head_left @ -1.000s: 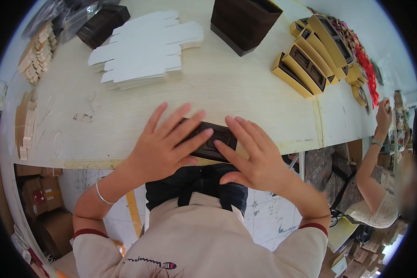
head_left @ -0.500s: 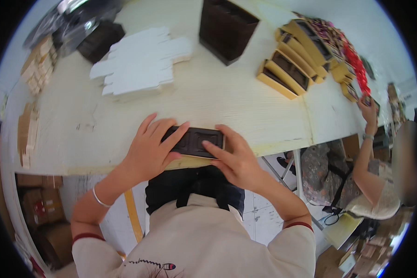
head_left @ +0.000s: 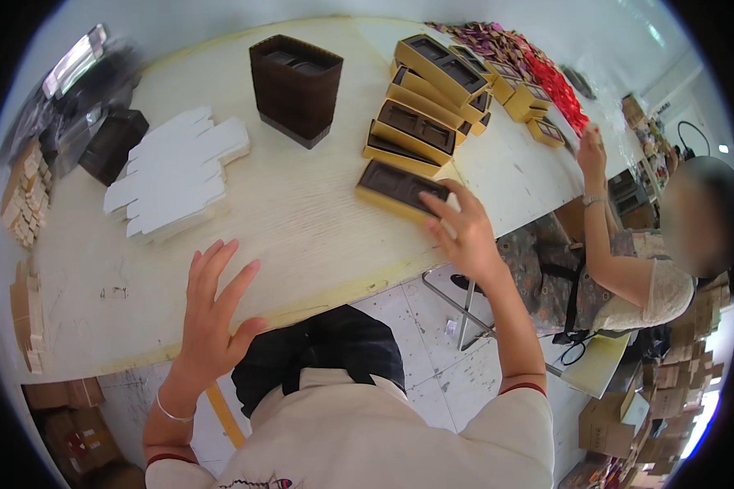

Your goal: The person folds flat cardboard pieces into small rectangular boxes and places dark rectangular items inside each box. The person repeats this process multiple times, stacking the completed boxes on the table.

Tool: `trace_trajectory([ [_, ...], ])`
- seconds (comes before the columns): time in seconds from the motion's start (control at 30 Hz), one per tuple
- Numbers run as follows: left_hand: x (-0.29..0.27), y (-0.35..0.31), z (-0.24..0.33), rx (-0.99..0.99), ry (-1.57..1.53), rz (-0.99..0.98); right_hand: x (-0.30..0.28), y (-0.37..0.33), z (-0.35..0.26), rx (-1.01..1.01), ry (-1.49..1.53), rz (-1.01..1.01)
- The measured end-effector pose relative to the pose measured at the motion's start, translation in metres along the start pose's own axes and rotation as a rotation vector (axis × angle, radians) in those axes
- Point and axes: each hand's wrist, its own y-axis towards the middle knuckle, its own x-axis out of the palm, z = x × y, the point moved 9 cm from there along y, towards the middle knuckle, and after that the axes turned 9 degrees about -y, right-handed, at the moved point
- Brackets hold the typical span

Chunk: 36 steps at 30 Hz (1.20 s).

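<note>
So: pale table [head_left: 302, 220], tiled floor [head_left: 420, 350], right hand [head_left: 470, 235] on gold box [head_left: 391, 186]

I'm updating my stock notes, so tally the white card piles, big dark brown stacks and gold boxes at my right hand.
White card pile: 1
Dark brown stacks: 2
Gold box at your right hand: 1
Total: 4

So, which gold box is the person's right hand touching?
The gold box in front of the pile, closest to the person: the right hand is on its right end, touching no other.
</note>
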Motion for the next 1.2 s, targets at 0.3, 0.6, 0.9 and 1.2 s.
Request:
trace_trajectory([
  [0.3,-0.057,0.016,-0.062,-0.097,0.281,0.16,0.04,0.011,0.112,0.179,0.297,-0.114],
  [0.6,-0.087,0.026,-0.124,-0.298,0.283,-0.08,0.013,0.016,0.078,0.15,0.026,0.067],
  [0.9,-0.086,0.013,-0.006,0.257,0.545,0.245,-0.003,0.012,-0.02,-0.066,0.022,0.241],
  [1.2,-0.04,-0.026,0.013,0.266,0.394,0.169,0.035,0.006,-0.121,-0.373,0.18,0.036],
])
